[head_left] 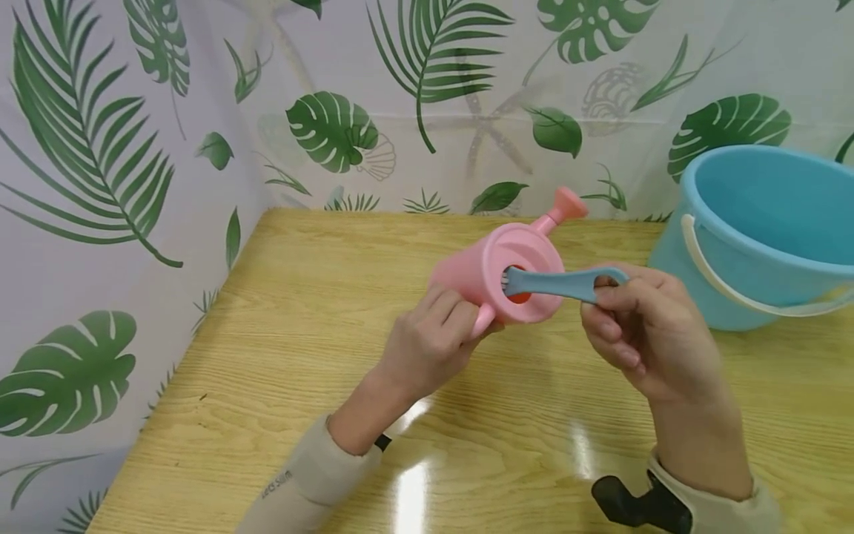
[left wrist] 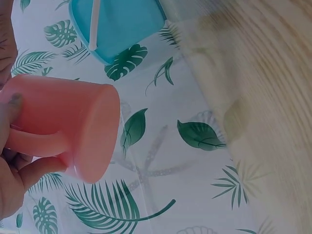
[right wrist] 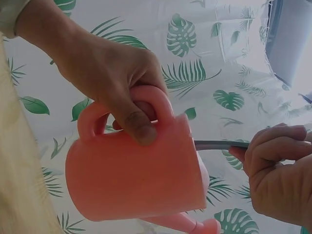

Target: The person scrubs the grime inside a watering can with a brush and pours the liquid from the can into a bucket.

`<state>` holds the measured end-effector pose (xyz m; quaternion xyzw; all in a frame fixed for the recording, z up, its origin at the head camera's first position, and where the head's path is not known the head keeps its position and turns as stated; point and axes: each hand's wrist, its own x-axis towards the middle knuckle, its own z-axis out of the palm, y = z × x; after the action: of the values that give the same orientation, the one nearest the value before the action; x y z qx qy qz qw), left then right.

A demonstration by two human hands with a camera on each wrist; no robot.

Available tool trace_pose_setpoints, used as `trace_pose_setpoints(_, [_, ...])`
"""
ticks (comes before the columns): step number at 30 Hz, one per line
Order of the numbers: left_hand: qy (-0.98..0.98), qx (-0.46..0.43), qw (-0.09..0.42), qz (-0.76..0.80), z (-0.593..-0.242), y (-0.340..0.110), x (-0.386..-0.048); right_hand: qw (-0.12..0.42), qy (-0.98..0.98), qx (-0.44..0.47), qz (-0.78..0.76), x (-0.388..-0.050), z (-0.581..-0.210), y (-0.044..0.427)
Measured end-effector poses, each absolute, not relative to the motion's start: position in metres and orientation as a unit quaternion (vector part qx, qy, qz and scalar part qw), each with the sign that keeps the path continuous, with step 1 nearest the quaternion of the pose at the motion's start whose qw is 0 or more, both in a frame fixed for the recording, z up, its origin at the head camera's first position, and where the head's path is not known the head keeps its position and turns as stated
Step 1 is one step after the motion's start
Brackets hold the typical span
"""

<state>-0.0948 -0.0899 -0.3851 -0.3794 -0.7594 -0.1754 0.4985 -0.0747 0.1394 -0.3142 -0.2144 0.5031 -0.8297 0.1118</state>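
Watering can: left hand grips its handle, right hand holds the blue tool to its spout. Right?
Not the spout: the blue tool is at the open end of the watering can, as the head view shows. The rest stands: the left hand grips the handle, the right hand holds the tool.

Pink watering can point(head_left: 462, 268) tilted in left hand point(head_left: 434, 337); blue fork point(head_left: 559, 285), right hand point(head_left: 660, 322), tip inside.

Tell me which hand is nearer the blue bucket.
Right. In the head view, the right hand, holding the blue-grey utensil, is near the left side of the blue bucket; the left hand, farther left, holds the pink watering can by its handle.
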Motion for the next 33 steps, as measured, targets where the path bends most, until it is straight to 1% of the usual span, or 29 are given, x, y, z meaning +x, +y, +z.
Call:
trace_pose_setpoints(6, [-0.761,-0.384,0.491,-0.18,-0.384,-0.091,-0.095,0.133,0.525,-0.219,-0.812,-0.076,-0.318,0.136])
trace_pose_setpoints(13, [-0.759,-0.38,0.493,-0.192,-0.381,-0.095,-0.096,0.102,0.507,-0.232,-0.824,-0.075,-0.313,0.145])
trace_pose_setpoints(19, [-0.758,-0.389,0.492,-0.179,-0.38,-0.093,-0.094,0.085,0.568,-0.209,-0.792,-0.073,-0.317,0.132])
trace_pose_setpoints(22, [-0.755,-0.392,0.494,-0.18,-0.379,-0.093,-0.095,0.072,0.567,-0.222,-0.79,-0.073,-0.314,0.136])
trace_pose_setpoints(26, [-0.754,-0.394,0.494,-0.181,-0.378,-0.093,-0.095,0.061,0.553,-0.265,-0.787,-0.071,-0.312,0.142])
trace_pose_setpoints(30, [-0.752,-0.399,0.494,-0.176,-0.377,-0.093,-0.093,0.056,0.586,-0.261,-0.765,-0.07,-0.315,0.136])
trace_pose_setpoints(33, [-0.751,-0.401,0.493,-0.179,-0.377,-0.095,-0.094,0.035,0.604,-0.252,-0.755,-0.068,-0.314,0.136])
